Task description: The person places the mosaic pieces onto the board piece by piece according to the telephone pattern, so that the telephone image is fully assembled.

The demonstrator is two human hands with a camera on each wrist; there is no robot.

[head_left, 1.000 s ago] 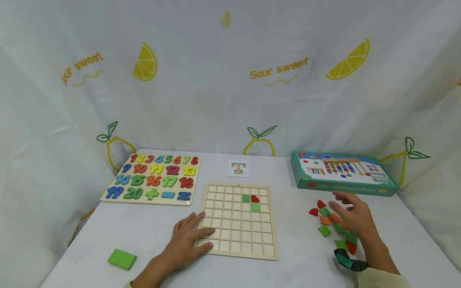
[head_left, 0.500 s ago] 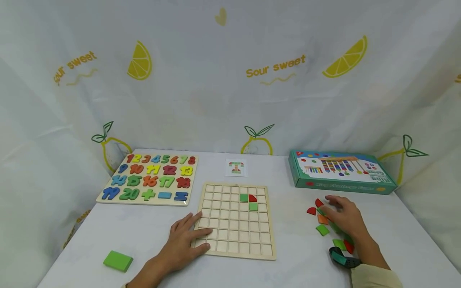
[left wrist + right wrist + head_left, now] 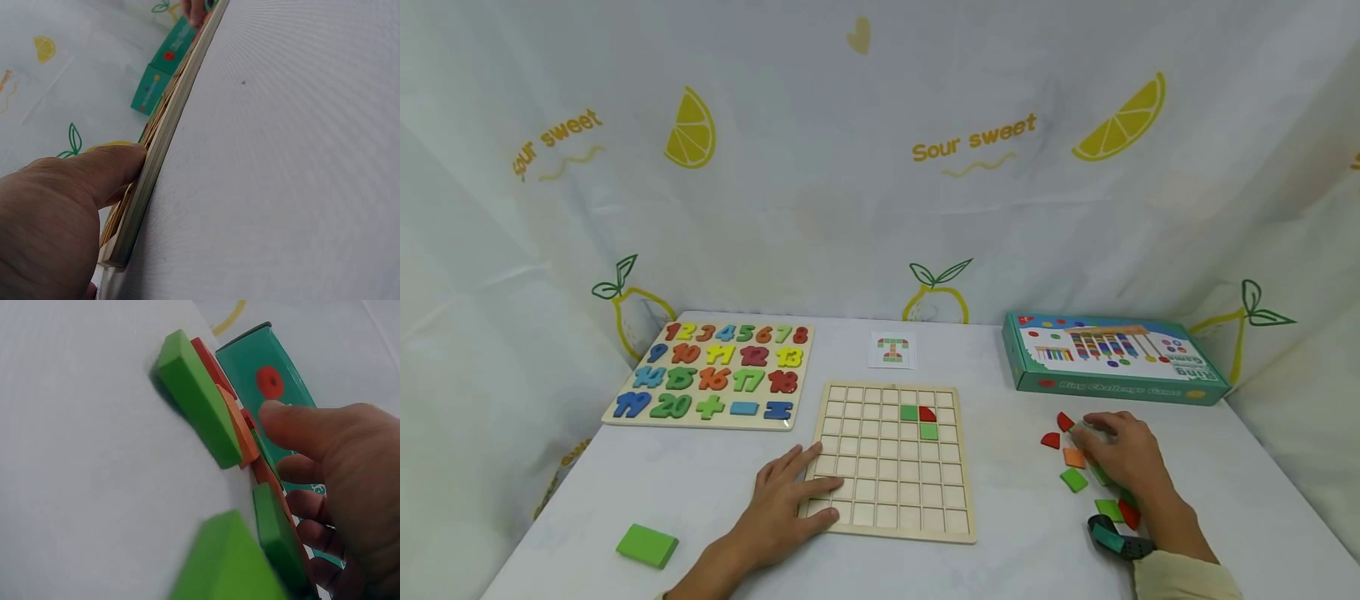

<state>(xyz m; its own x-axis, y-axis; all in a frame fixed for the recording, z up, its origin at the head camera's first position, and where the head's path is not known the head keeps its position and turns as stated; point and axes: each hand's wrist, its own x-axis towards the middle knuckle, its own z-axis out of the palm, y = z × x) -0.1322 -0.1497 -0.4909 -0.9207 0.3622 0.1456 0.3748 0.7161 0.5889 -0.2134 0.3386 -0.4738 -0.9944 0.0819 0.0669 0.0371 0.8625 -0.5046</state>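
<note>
My left hand point(image 3: 786, 504) rests spread on the left edge of a wooden grid board point(image 3: 880, 534), fingertips over the rim. In the left wrist view the thumb point(image 3: 119, 165) lies against the board's edge. Set in the grid are two green square tiles point(image 3: 928, 432) and a red quarter-round tile point(image 3: 927, 413). My right hand point(image 3: 1126, 454) hovers low over loose tiles, thumb and index finger at a green tile point(image 3: 265, 456) that they partly cover. No tile shows between them in the right wrist view. An orange tile point(image 3: 1074, 457) and a red quarter-round tile point(image 3: 1051, 440) lie close by.
A number puzzle board point(image 3: 696, 421) lies back left and a printed pattern card point(image 3: 892, 362) behind the grid. At the back right stands a green game box point(image 3: 1120, 387). A green block point(image 3: 647, 546) lies front left; a white patterned curtain point(image 3: 820, 208) hangs behind.
My right hand has come down and slightly left onto the loose tiles, its fingers drawing in. My left hand stays on the board. The head view has shifted a little.
</note>
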